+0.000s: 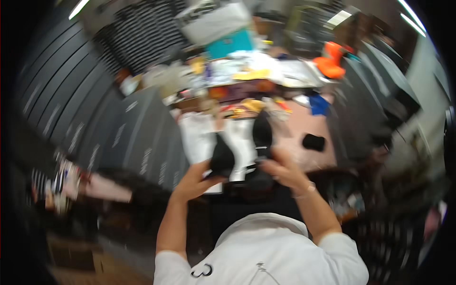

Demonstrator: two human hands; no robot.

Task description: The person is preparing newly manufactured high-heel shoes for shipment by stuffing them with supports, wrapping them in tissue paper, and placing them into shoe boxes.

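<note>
My left hand (194,181) is closed round a black shoe (222,156), its narrow end pointing away from me. A second black shoe (262,130) stands upright on my right, with a small pale, shiny strip across it. My right hand (285,172) grips its lower part, fingers partly smeared by motion. Both shoes are over the near edge of the pink table (306,123), above white paper (197,135). More black material hangs below my right fingers, too blurred to make out.
Grey boxes (142,137) stand stacked on the left, and more grey boxes (356,104) on the right. Beyond lie mixed papers and packets, a teal box (230,43), an orange object (330,61) and a blue piece (318,104). A small black object (313,142) lies on the right.
</note>
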